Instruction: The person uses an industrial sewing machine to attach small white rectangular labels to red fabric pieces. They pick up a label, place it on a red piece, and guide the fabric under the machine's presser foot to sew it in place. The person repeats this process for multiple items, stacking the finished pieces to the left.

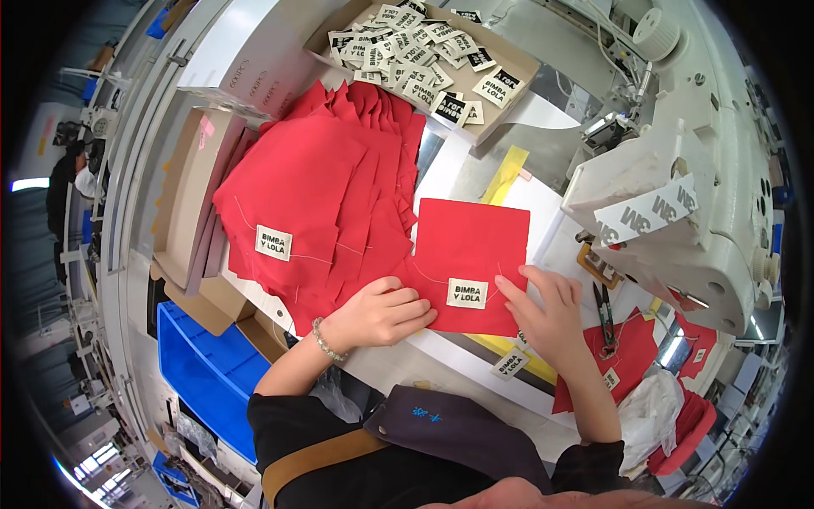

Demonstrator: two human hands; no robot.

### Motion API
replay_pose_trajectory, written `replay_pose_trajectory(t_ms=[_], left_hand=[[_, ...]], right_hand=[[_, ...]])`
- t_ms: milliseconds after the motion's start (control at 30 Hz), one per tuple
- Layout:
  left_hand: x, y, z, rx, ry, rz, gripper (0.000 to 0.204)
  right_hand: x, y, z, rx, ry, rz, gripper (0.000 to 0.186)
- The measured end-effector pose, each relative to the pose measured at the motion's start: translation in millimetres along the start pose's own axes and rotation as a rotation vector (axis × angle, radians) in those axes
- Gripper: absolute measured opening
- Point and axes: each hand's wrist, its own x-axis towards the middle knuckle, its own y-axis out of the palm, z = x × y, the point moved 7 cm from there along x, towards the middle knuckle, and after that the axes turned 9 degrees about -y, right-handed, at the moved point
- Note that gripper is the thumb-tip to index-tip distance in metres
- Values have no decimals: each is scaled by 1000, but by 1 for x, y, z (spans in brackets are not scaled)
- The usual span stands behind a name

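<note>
A red fabric piece (471, 233) lies flat in front of me, with a cream woven label (466, 293) attached near its lower edge and loose threads trailing from the label. My left hand (381, 314) rests at its left side, fingers curled closed on the cloth. At the right edge, my right hand (547, 318) has its thumb on the fabric and its forefinger by the border, holding that edge. To the left of the piece, a large stack of red fabric pieces (297, 178) is heaped up, its top one carrying a label (273, 243) with long threads.
A cardboard box (517, 85) of loose labels stands at the back. On the right is a white sewing machine (678, 229), with dark-handled snips (604, 318) below it. A blue bin (203, 365) sits at left; a single label (510, 363) lies near the table's front edge.
</note>
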Motion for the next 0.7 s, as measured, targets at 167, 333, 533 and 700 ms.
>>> replay_pose_trajectory(t_ms=[167, 333, 533, 700], left_hand=[[-1, 1, -1, 4, 22, 8, 30], [3, 2, -2, 7, 16, -13, 29], [4, 2, -3, 6, 22, -4, 27], [5, 0, -5, 8, 21, -4, 26]], right_hand=[[14, 18, 0, 116, -33, 29, 19], [13, 25, 9, 106, -42, 32, 13], [-6, 18, 27, 74, -108, 34, 18], [-14, 12, 39, -122, -216, 44, 28]])
